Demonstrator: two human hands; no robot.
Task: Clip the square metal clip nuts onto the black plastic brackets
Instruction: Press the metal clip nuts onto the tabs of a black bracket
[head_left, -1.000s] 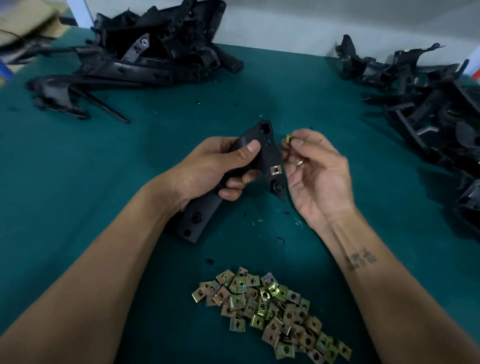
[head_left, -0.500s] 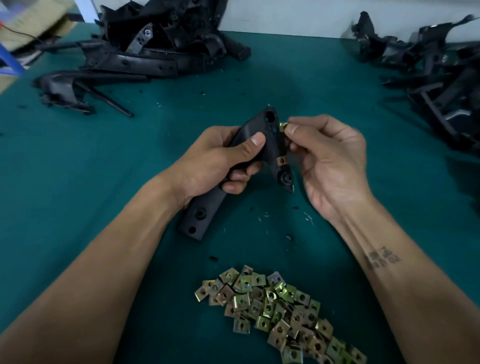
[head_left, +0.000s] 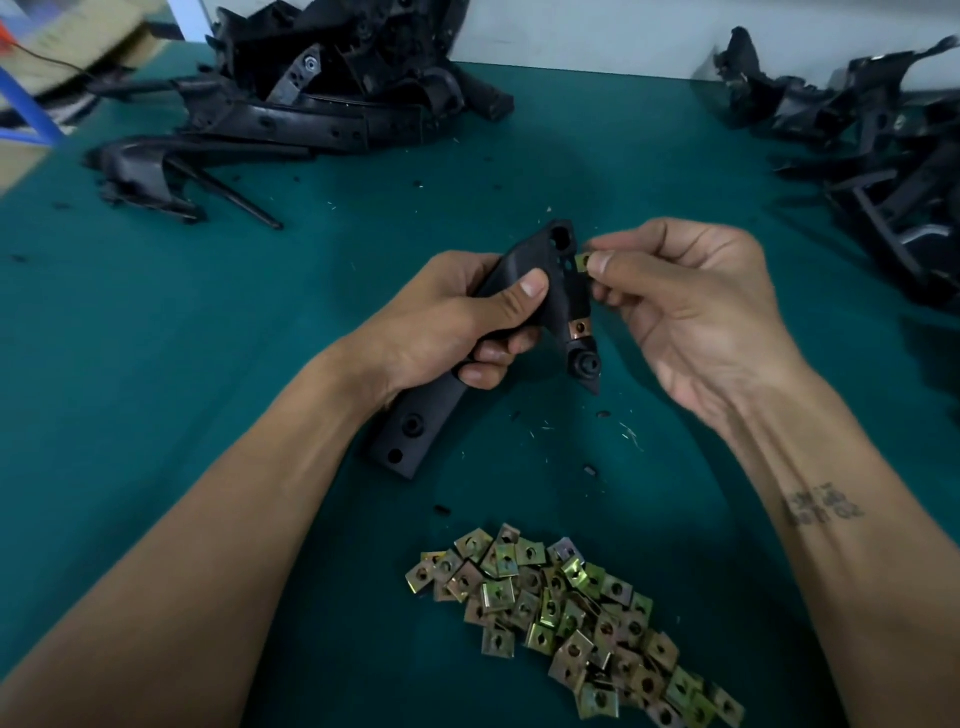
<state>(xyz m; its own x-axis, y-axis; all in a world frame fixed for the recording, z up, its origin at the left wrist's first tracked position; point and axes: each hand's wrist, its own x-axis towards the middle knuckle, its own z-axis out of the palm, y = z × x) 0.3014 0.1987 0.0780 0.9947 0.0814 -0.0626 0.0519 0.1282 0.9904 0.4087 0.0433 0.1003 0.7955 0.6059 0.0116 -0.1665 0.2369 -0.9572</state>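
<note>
A person's left hand (head_left: 457, 322) is gripping a black plastic bracket (head_left: 524, 332) above a teal table (head_left: 156, 322). The right hand (head_left: 691, 312) is pinching a square metal clip nut (head_left: 583, 262) against the bracket's upper edge. Another clip nut (head_left: 579, 328) is sitting clipped lower on the bracket. A heap of loose clip nuts (head_left: 566, 618) is lying nearer the viewer than the bracket. Piles of black brackets are lying beyond it, one to its left (head_left: 311, 104) and one to its right (head_left: 872, 135).

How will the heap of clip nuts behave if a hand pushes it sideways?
The heap of clip nuts would probably spread rather than move as one: the pieces lie loose. Being flat squares, they should slide, not roll, on the green mat.
</note>
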